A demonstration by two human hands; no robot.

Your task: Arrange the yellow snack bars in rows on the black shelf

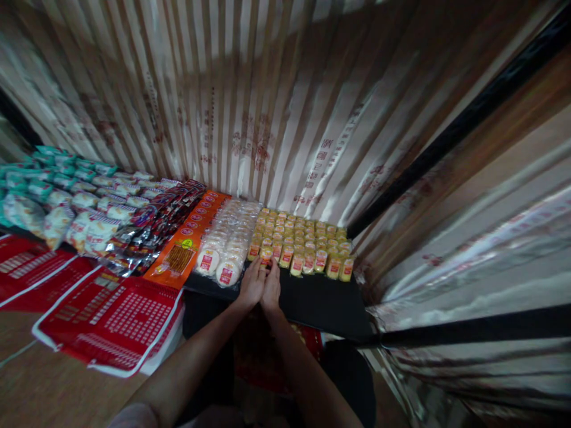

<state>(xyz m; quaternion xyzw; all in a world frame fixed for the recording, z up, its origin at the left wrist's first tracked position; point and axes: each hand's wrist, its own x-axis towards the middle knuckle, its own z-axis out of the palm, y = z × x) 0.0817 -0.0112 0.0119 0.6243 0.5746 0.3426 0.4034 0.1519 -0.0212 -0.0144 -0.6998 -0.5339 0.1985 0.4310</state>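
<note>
Both my hands reach forward to the front edge of a black table (321,306). My left hand (252,285) and my right hand (271,288) press side by side, fingers curled round a small yellow packet with a red label (266,255) at the front left corner of a block of several yellow packets (307,241). Left of that block lie rows of round white cakes in clear wrap (227,241). The picture is blurred, so the fingertips are hard to make out.
An orange snack packet (187,244), shiny dark foil packets (165,217) and green-and-white packets (57,196) fill the left of the table. Red printed bags (111,315) lie at the front left. Striped printed sheets (267,107) hang behind and to the right.
</note>
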